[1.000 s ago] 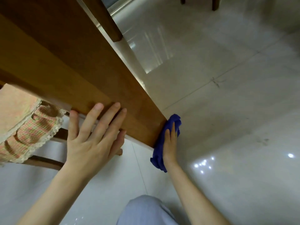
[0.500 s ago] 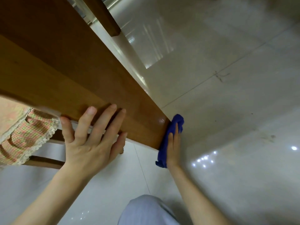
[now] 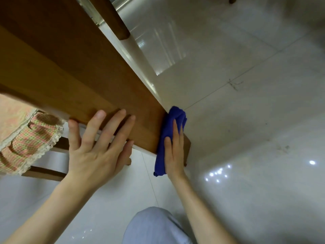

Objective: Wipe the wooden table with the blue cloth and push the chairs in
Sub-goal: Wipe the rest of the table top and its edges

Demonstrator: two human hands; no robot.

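The wooden table (image 3: pixel 66 67) fills the upper left, its near corner pointing toward the lower middle. My left hand (image 3: pixel 95 147) rests flat on the table's near edge with fingers spread. My right hand (image 3: pixel 174 150) presses the bunched blue cloth (image 3: pixel 168 131) against the table's corner and side face with straight fingers. A chair with a pink checked, lace-trimmed cushion (image 3: pixel 26 138) sits under the table at the left; its wooden rails (image 3: pixel 44 173) show below the cushion.
A glossy white tiled floor (image 3: pixel 246 120) spreads to the right and below. A wooden table leg (image 3: pixel 114 20) stands at the top. My knee in light grey trousers (image 3: pixel 154 228) is at the bottom middle.
My right hand has slid the blue cloth up and onto the table's corner. My left hand stays on the table edge, fingers a little more spread.
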